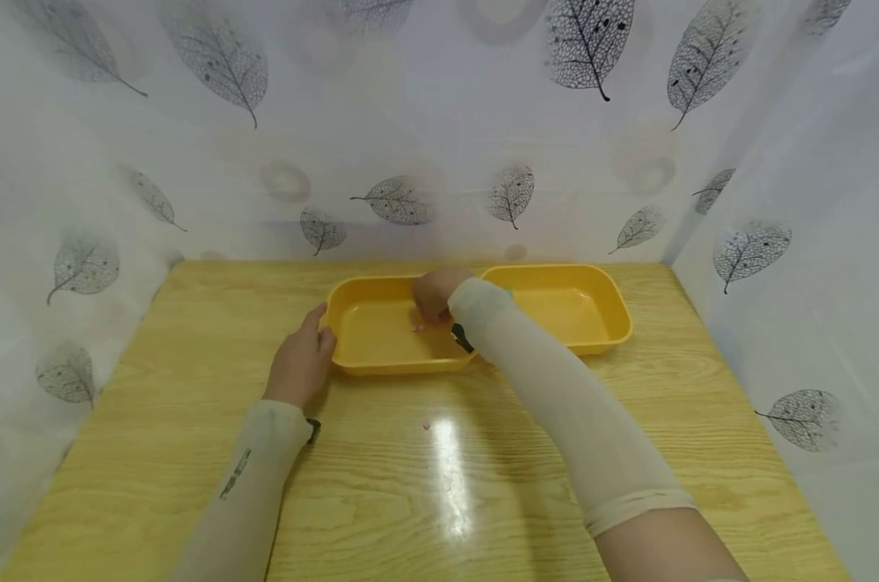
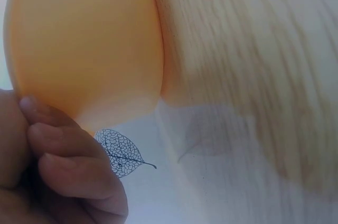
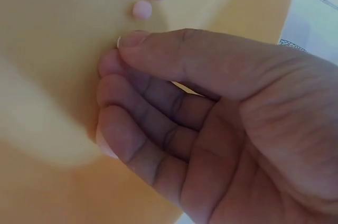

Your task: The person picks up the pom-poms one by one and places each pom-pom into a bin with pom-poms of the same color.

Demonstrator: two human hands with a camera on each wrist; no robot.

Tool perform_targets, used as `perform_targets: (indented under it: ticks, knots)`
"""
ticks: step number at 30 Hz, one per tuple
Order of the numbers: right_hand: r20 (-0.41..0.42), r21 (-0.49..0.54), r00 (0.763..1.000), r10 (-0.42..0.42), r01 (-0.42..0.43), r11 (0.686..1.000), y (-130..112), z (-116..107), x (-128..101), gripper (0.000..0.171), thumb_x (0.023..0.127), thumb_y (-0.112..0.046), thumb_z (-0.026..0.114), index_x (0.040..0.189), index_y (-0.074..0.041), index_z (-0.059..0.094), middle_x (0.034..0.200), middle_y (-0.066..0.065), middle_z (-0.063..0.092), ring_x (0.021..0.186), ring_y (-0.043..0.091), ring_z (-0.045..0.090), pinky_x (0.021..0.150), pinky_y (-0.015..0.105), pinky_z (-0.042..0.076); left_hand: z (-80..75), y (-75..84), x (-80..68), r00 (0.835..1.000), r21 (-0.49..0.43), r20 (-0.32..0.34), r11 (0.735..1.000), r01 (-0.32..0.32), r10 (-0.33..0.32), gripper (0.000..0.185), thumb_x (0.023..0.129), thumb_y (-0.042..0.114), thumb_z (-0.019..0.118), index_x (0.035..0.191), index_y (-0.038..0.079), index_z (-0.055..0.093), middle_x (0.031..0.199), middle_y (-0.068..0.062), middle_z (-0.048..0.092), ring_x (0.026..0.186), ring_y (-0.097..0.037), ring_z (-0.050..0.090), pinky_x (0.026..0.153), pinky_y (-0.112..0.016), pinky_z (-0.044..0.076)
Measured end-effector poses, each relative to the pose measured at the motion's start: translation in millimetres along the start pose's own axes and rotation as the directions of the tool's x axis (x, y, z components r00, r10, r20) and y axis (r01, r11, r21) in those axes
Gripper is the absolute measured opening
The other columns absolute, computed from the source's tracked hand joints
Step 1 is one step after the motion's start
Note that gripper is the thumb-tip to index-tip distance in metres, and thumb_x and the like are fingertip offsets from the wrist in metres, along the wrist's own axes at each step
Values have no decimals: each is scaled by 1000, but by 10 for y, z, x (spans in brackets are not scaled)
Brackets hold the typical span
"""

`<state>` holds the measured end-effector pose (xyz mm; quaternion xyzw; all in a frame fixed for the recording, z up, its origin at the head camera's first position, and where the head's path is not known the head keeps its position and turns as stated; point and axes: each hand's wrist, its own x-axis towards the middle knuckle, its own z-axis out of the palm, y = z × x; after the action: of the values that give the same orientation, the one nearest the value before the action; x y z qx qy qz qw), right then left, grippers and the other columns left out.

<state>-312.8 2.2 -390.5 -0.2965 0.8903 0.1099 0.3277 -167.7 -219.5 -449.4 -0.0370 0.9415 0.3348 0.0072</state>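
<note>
Two yellow trays stand side by side at the back of the wooden table (image 1: 192, 453). My left hand (image 1: 303, 356) holds the left end of the left tray (image 1: 377, 335), thumb at the rim; its curled fingers (image 2: 63, 145) lie against the tray's outer wall (image 2: 84, 39). My right hand (image 1: 434, 295) reaches down into the same tray. In the right wrist view that hand (image 3: 119, 49) has curled fingers, with the thumb tip meeting the index fingertip and nothing showing between them. Two small pink beads (image 3: 142, 9) lie on the tray floor (image 3: 53, 23) just beyond the fingertips.
The right tray (image 1: 566, 303) looks bare inside. One tiny pink bead (image 1: 426, 424) lies on the table in front of the trays, beside a bright glare. White leaf-print curtains (image 1: 439, 162) close in the table on three sides.
</note>
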Motion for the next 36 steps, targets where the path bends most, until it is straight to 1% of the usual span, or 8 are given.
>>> perform_targets:
  ticks: [5, 12, 14, 17, 19, 22, 31, 36]
  knots:
    - [10, 16, 1000, -9, 9, 1000, 16, 2, 19, 33, 87, -7, 68, 59, -18, 55, 63, -4, 52, 55, 11, 42, 49, 25, 34, -3, 8, -4, 1000, -3, 5, 1000, 4, -4, 56, 109, 26, 33, 163, 8, 29, 80, -12, 57, 63, -23, 47, 68, -38, 42]
    - [-42, 39, 996, -79, 81, 996, 72, 23, 3, 34, 80, 2, 55, 54, -19, 48, 54, -6, 42, 48, 9, 34, 43, 24, 28, -11, 10, -1, 1000, 3, 7, 1000, -2, 2, 56, 110, 25, 33, 163, 7, 29, 89, -14, 61, 66, -24, 48, 70, -39, 43]
    - [-77, 70, 990, -118, 123, 990, 84, 17, -57, 30, 80, 2, 55, 57, -17, 49, 56, -5, 41, 51, 9, 32, 47, 25, 28, -15, 13, -4, 1000, 1, 10, 1000, -2, 2, 56, 110, 25, 33, 163, 7, 29, 91, -15, 62, 67, -24, 49, 71, -40, 44]
    - [-148, 141, 978, -150, 171, 975, 106, 11, -231, 17, 88, -3, 59, 76, -14, 65, 75, -3, 57, 65, 10, 47, 60, 25, 41, -18, 18, -8, 1000, -1, 11, 1000, 1, -1, 56, 110, 25, 33, 163, 7, 29, 95, -16, 63, 69, -25, 50, 73, -41, 44]
    - [-206, 177, 963, -171, 209, 962, 130, 28, -360, 11, 93, -7, 62, 98, -9, 72, 96, 2, 66, 83, 14, 57, 76, 29, 49, -19, 19, -8, 1000, -4, 13, 1000, 4, -4, 56, 110, 24, 33, 163, 7, 29, 98, -17, 64, 71, -26, 51, 75, -42, 45]
    - [-302, 206, 936, -181, 250, 946, 178, 109, -559, 25, 101, -15, 65, 124, -6, 70, 122, 7, 68, 110, 22, 63, 99, 38, 51, -19, 19, -14, 1000, -6, 19, 1000, 6, -6, 56, 110, 24, 33, 163, 6, 28, 102, -19, 65, 73, -27, 53, 78, -44, 46]
    - [-532, 309, 838, -120, 325, 894, 274, 629, -1003, 18, 104, -16, 63, 118, -8, 70, 106, 3, 71, 83, 17, 58, 81, 36, 52, -32, 8, -39, 1000, 5, 5, 1000, -17, 17, 56, 110, 24, 32, 162, 5, 29, 81, -13, 59, 60, -22, 45, 62, -38, 41]
    - [-605, 330, 792, -83, 345, 879, 300, 887, -1174, 17, 102, -14, 66, 115, -5, 71, 99, 2, 71, 84, 16, 60, 81, 37, 53, -10, 3, -15, 999, -1, -10, 999, -33, 33, 56, 109, 25, 32, 162, 6, 30, 80, -12, 57, 61, -22, 44, 63, -37, 41]
